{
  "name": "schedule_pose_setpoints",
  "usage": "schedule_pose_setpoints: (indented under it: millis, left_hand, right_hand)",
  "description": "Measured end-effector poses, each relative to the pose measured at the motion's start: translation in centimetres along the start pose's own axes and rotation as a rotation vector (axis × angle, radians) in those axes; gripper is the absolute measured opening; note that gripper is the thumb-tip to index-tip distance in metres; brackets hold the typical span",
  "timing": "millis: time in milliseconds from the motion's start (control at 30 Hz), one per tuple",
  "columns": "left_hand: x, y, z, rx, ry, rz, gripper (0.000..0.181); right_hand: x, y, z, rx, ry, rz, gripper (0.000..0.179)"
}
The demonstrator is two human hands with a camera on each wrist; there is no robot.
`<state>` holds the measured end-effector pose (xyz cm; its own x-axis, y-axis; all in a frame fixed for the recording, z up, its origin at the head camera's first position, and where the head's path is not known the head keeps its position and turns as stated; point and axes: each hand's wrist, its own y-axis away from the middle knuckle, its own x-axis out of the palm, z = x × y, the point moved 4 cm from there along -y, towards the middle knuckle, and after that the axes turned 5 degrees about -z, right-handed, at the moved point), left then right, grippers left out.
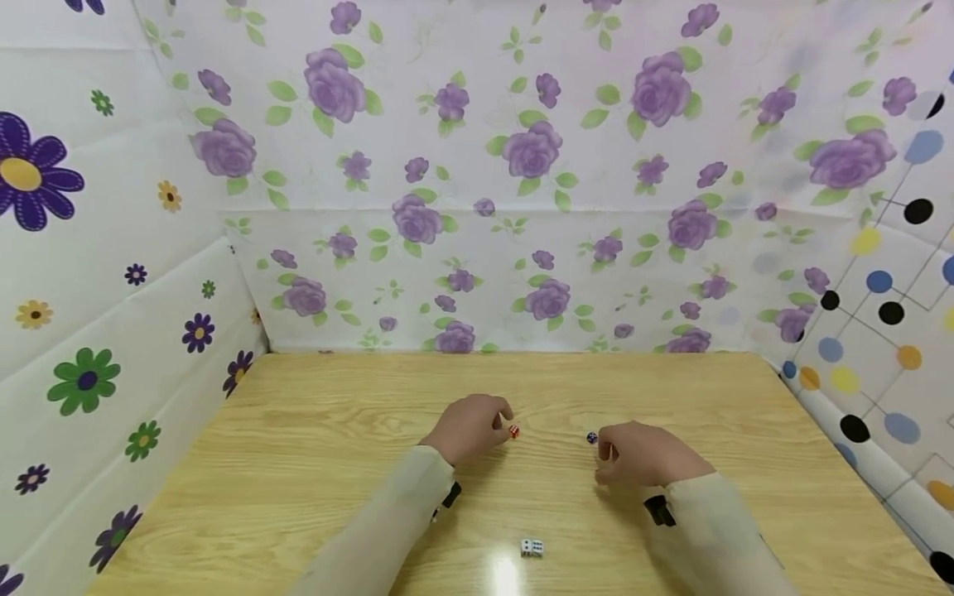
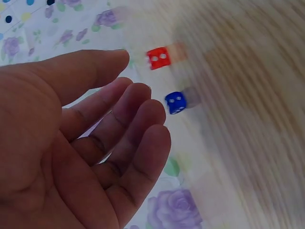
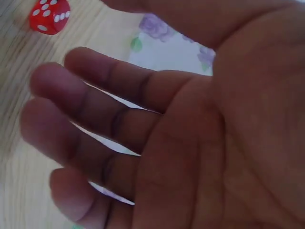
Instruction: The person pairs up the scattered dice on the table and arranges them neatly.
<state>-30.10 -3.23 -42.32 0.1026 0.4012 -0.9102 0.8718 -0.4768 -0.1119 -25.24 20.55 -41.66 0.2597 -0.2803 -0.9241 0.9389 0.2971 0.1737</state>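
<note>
A red die [image 1: 514, 431] with white pips lies on the wooden table, just right of my left hand [image 1: 474, 426]. That hand is loosely bent with nothing in it; in the left wrist view its thumb and fingers stand apart, with the red die [image 2: 158, 57] and blue die [image 2: 176, 102] beyond the fingertips. The dark blue die [image 1: 592, 437] sits just left of my right hand [image 1: 647, 454]. In the right wrist view the right palm [image 3: 186, 143] is bare, fingers relaxed and spread, and the red die [image 3: 49, 15] shows past them at top left.
Two white dice [image 1: 532, 547] lie side by side near the front of the table [image 1: 313, 463], between the forearms. A rose-patterned cloth [image 1: 477, 165] stands behind the table. Patterned cloths flank it at left [image 1: 149, 314] and right [image 1: 879, 331].
</note>
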Motion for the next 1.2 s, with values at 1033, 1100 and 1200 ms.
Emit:
schedule_pose_setpoints:
  millis: [1033, 1100, 1200]
  left_hand:
    - [2.0, -0.6, -1.6, 0.021, -0.045, 0.012, 0.006]
    - [2.1, -0.5, -1.5, 0.010, -0.036, 0.013, 0.005]
    - [2.2, -0.5, -1.4, 0.000, -0.030, 0.011, 0.005]
  right_hand:
    - [1.6, -0.4, 0.8, -0.038, 0.090, -0.068, 0.022]
    - [1.6, -0.3, 1.0, -0.042, 0.103, -0.082, 0.024]
    - [1.7, -0.3, 1.1, -0.040, 0.105, -0.096, 0.026]
